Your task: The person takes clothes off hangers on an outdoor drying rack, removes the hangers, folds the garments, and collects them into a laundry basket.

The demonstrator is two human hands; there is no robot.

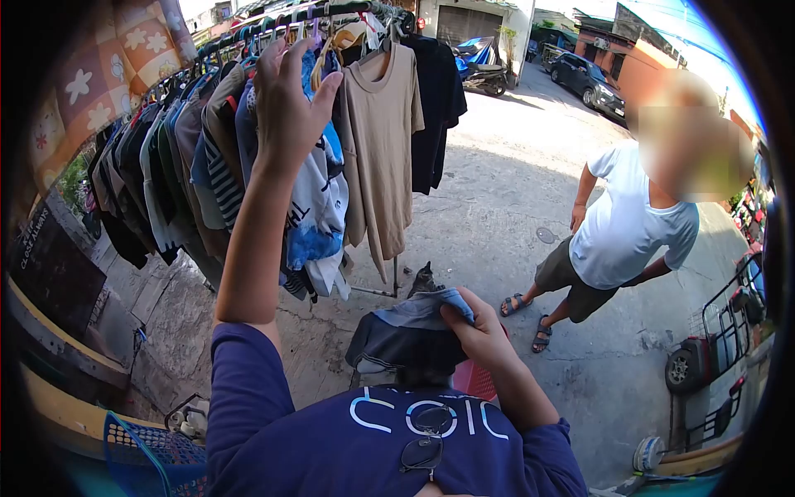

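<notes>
Raised to the rack's rail, my left hand (290, 103) has its fingers apart among the hangers, near a yellow hanger (321, 62); whether the fingertips touch a hanger is unclear. Many garments hang on the rack (331, 10), among them a beige T-shirt (385, 124), a black shirt (431, 108) and a white and blue shirt (319, 207). Low in front of my chest, my right hand (480, 327) pinches a dark garment (406, 335) with a light blue-grey edge, which hangs folded.
A person (629, 215) in a white shirt stands to the right. A red basket (474, 381) is partly hidden behind my right arm. A blue basket (145, 460) sits lower left. A wheeled cart (704, 348) stands at the right; a dark car (588, 81) is farther back.
</notes>
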